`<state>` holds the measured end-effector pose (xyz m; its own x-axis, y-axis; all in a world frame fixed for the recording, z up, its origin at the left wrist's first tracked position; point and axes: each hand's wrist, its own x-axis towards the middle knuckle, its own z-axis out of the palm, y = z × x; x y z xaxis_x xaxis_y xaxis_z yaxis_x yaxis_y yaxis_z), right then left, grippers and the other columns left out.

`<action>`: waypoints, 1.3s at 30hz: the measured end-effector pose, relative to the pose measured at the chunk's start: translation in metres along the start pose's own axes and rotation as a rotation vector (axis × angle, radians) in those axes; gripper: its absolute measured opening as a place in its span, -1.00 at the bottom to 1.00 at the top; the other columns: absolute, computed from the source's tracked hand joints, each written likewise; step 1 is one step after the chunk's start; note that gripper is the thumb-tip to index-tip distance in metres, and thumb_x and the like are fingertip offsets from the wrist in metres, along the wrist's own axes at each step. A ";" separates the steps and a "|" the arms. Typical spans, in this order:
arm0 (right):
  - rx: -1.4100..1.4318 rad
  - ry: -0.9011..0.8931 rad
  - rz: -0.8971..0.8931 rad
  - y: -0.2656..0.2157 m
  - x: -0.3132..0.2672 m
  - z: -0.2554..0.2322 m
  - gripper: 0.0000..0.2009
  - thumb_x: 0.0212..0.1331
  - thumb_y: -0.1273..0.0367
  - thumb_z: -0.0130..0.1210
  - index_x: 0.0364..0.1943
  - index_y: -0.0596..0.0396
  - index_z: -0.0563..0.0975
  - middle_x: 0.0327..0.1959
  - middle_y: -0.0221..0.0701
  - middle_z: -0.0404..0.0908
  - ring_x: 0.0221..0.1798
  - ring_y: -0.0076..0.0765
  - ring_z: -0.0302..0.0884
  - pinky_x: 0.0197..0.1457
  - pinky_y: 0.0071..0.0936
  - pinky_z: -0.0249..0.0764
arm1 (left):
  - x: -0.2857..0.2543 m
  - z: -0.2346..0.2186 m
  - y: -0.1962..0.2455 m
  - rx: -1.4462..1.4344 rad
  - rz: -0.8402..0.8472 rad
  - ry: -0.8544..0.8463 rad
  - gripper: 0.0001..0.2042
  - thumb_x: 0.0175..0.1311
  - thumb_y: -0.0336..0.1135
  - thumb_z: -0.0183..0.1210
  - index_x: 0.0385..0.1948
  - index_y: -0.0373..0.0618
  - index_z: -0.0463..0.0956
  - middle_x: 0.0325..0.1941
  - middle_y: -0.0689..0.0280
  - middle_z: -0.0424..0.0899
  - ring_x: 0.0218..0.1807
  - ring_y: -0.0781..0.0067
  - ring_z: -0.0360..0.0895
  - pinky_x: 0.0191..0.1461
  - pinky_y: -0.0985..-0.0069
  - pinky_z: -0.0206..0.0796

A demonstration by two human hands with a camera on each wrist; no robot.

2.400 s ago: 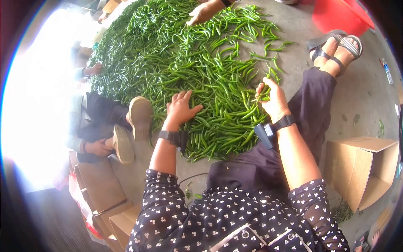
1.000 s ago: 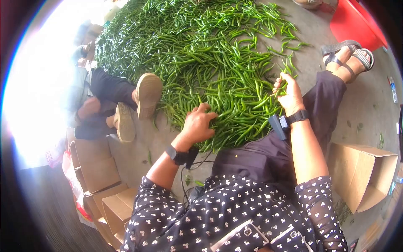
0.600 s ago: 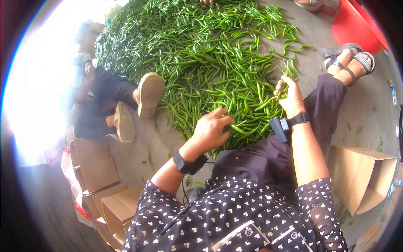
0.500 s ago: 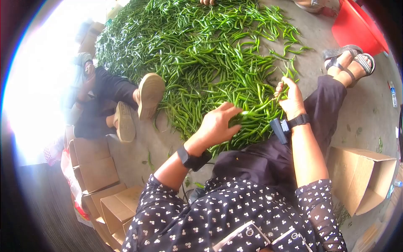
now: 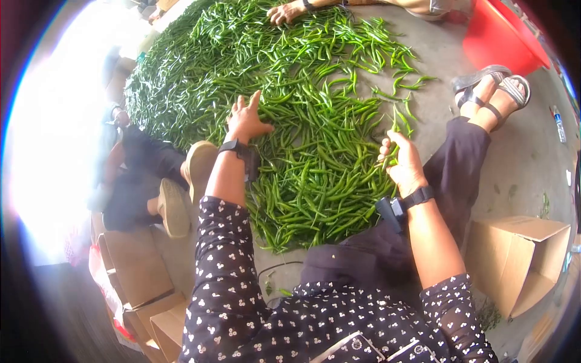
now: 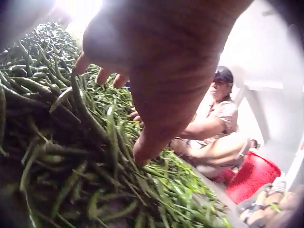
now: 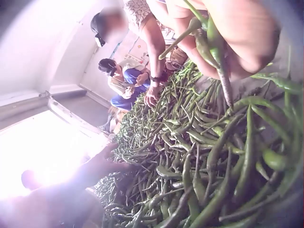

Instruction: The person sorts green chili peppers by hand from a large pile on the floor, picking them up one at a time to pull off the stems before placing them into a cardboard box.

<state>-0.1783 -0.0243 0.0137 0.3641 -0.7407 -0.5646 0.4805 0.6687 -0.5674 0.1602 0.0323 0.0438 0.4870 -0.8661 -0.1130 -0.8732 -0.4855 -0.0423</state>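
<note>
Green chili peppers [image 5: 327, 175] lie in a wide heap on the floor. The left hand [image 5: 245, 121] is spread over the heap's left part, fingers apart, and grips nothing visible; in the left wrist view this hand [image 6: 156, 71] has its thumb down near the peppers [image 6: 180, 190]. At the heap's right edge, the right hand [image 5: 404, 162] has its fingers curled round a few peppers. The right wrist view shows this hand [image 7: 242, 38] with pepper stems and tips sticking out, above the heap [image 7: 190, 156].
Another person's hand [image 5: 287, 12] touches the heap's far side. A red basin [image 5: 505, 39] stands at the upper right. Sandalled feet are beside it. An open cardboard box [image 5: 514, 260] is at the right, more boxes [image 5: 136, 260] at the left, near another person's shoes [image 5: 174, 209].
The left hand has moved away from near the right hand, up and left over the heap, and its fingers have spread. The other person's arm reaches further into view at the top.
</note>
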 end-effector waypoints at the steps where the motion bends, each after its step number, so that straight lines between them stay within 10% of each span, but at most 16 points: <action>1: 0.008 -0.003 0.013 0.000 0.001 0.000 -0.92 0.06 0.38 0.06 -0.41 0.01 0.41 -0.58 -0.44 0.43 -0.60 -0.49 0.36 -0.54 -0.52 0.26 | 0.004 0.000 0.004 -0.002 0.005 -0.001 0.02 -0.37 -0.03 0.41 0.27 0.29 -0.05 0.31 -0.03 0.03 0.31 -0.07 0.03 0.25 0.06 0.04; 11: 0.017 -0.032 0.043 0.000 0.001 0.011 -0.92 0.05 0.38 0.09 -0.42 -0.03 0.41 -0.58 -0.49 0.44 -0.62 -0.52 0.36 -0.55 -0.53 0.27 | 0.036 0.000 0.016 0.163 0.087 -0.230 0.05 -0.47 -0.08 0.43 0.26 0.37 -0.03 0.23 0.19 0.24 0.27 0.07 0.13 0.19 -0.04 0.08; 15: 0.029 -0.037 0.038 0.000 0.002 0.009 -0.92 0.05 0.38 0.08 -0.42 -0.03 0.41 -0.58 -0.48 0.44 -0.62 -0.52 0.36 -0.55 -0.54 0.26 | 0.030 0.017 0.024 0.062 0.140 0.016 -0.35 -0.26 -0.26 0.24 0.07 0.26 0.31 -0.07 0.25 0.49 0.05 0.12 0.37 0.05 0.35 0.33; 23: 0.004 -0.015 -0.014 0.003 0.003 0.004 -0.92 0.06 0.38 0.07 -0.42 -0.03 0.41 -0.60 -0.50 0.43 -0.62 -0.54 0.35 -0.56 -0.55 0.25 | -0.022 0.010 0.093 -0.221 0.303 0.147 -0.50 -0.22 -0.32 0.17 -0.06 0.17 0.41 -0.24 0.18 0.49 -0.12 0.14 0.45 -0.06 0.32 0.32; 31: -0.016 0.110 -0.099 0.000 0.003 -0.006 -0.91 0.04 0.35 0.06 -0.42 0.00 0.41 -0.59 -0.50 0.40 -0.60 -0.55 0.29 -0.54 -0.57 0.25 | -0.084 0.016 0.177 -0.380 0.610 0.208 -0.55 -0.25 -0.39 0.19 -0.14 0.09 0.46 -0.22 0.24 0.43 -0.17 0.15 0.45 -0.15 0.29 0.40; 39: 0.014 0.143 -0.144 0.002 0.003 -0.007 -0.90 0.03 0.35 0.07 -0.42 0.01 0.40 -0.59 -0.49 0.39 -0.61 -0.54 0.31 -0.58 -0.53 0.25 | -0.079 0.005 0.134 -0.672 0.730 0.095 -0.68 -0.09 -0.31 0.21 -0.19 0.03 0.53 0.05 0.16 0.44 0.05 0.15 0.41 0.11 0.33 0.28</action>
<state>-0.1817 -0.0248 0.0070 0.1742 -0.8112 -0.5582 0.5311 0.5547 -0.6405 0.0046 0.0366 0.0425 -0.1400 -0.9711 0.1934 -0.7821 0.2282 0.5798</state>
